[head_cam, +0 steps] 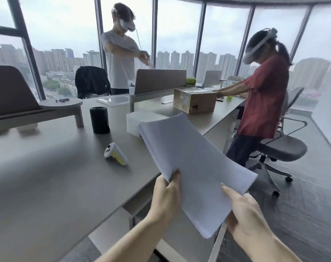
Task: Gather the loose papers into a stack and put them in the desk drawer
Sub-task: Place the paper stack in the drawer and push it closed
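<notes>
A thick stack of white papers (191, 163) is held in the air past the desk's front edge, tilted up to the left. My left hand (165, 195) grips its near left edge, thumb on top. Along the near right edge my right hand (244, 210) holds it too, thumb on top and fingers underneath. Below the stack, under the grey desk (47, 176), a drawer (142, 210) stands pulled out; the papers and my arms hide most of its inside.
On the desk lie a white and yellow controller (115, 154), a black cylinder (100, 120), a white box (140, 121) and a cardboard box (195, 100). Two people with headsets stand at the far desks. A grey office chair (281, 148) is at the right.
</notes>
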